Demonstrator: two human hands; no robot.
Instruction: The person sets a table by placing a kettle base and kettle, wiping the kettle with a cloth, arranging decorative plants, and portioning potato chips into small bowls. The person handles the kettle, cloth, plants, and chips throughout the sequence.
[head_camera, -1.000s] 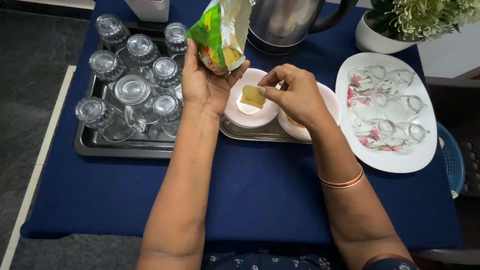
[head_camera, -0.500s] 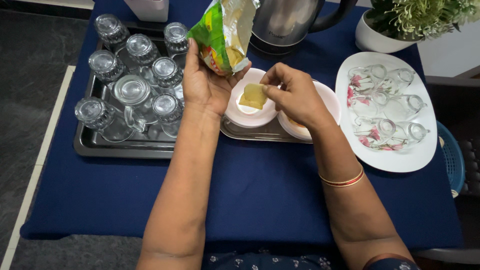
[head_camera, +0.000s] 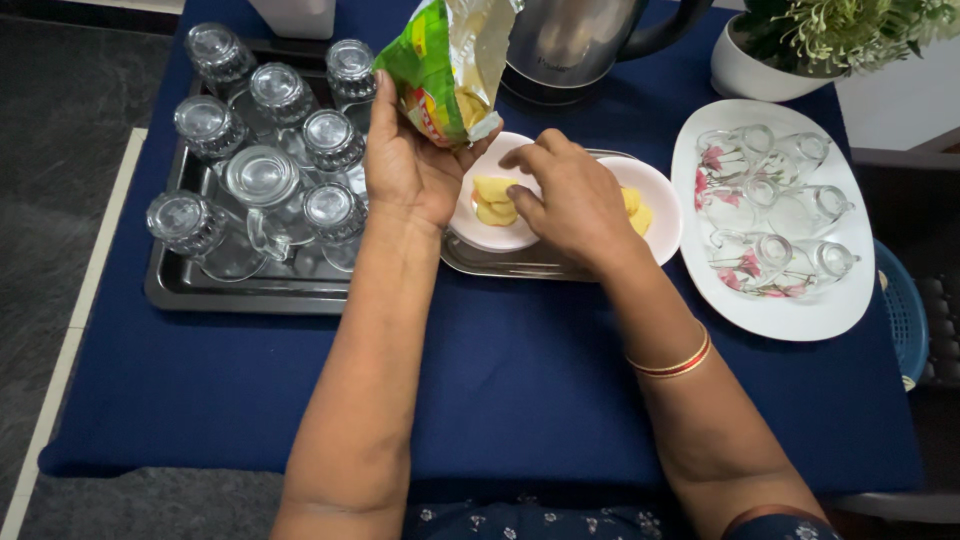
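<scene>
Left hand (head_camera: 408, 165) gripping opened snack bag (head_camera: 447, 62), mouth tilted down. Right hand (head_camera: 562, 200) fingers loosely curled, nothing visibly held, over left bowl (head_camera: 487, 232); chips (head_camera: 494, 199) just beside fingertips, bag up-left.

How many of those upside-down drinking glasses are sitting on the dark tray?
8, all on the dark tray: back row; next; front. None seems hidden.

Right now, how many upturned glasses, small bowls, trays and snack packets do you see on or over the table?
Upturned glasses: 8
Small bowls: 2
Dark tray: 1
Steel tray: 1
Snack packet: 1
Total: 13
</scene>
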